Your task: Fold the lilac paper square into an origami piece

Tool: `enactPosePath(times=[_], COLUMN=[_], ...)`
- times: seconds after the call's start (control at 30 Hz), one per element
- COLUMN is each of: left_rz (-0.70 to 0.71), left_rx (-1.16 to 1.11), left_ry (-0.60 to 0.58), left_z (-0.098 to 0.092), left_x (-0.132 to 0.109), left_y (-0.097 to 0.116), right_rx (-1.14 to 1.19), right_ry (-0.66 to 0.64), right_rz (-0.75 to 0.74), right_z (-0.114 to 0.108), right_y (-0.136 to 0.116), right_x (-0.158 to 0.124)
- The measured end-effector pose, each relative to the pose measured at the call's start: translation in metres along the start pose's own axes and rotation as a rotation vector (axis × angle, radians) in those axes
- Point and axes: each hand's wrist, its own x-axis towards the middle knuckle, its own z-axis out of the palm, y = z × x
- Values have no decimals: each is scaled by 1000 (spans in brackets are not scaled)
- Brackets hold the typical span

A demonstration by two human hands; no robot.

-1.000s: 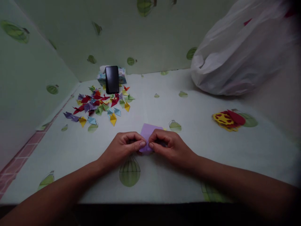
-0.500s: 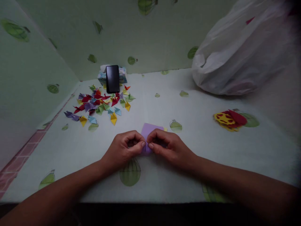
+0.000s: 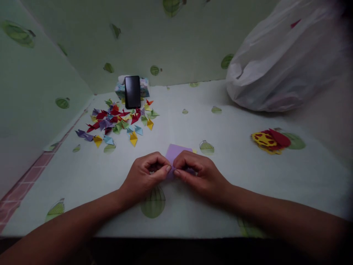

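A purple sheet of paper (image 3: pixel 178 150) lies on the table in front of me, partly covered by my fingers. My left hand (image 3: pixel 150 170) pinches at its near left part, thumb against forefinger. Close beside it, my right hand (image 3: pixel 197 172) pinches too, with thumb and forefinger pressed together over the paper. The two thumb tips are a short way apart. What exactly sits between the fingertips is small and mostly hidden. A bit of yellow paper (image 3: pixel 194 151) peeks out behind the right knuckles.
Several small folded paper pieces (image 3: pixel 118 121) in many colours spread at the back left. Behind them a phone (image 3: pixel 132 92) leans on a tissue box (image 3: pixel 145 87). At the right lie red and yellow cut-out shapes (image 3: pixel 268 141), below a large white plastic bag (image 3: pixel 275 70).
Both hands stay nearly in place over the purple paper. The fingers shift slightly, and the dark line seen near the left thumb no longer shows.
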Motion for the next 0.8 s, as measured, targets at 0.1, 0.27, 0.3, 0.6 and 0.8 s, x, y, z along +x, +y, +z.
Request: enactPosePath(times=[0.1, 0.27, 0.3, 0.6, 0.8], left_rz=[60, 136, 147, 168, 151], left_rx=[40, 92, 97, 76, 73], left_ry=[-16, -37, -42, -57, -1], left_z=[0, 0, 0, 0, 2], left_x=[-1, -2, -1, -2, -1], left_y=[-1, -1, -1, -3, -2], right_rx=[-4, -5, -7, -15, 55], right_ry=[2, 10, 10, 33, 17], right_rz=[28, 30, 30, 50, 58], right_z=[1, 1, 1, 3, 3], right_y=[-1, -1, -1, 0, -1], right_x=[0, 0, 0, 0, 0])
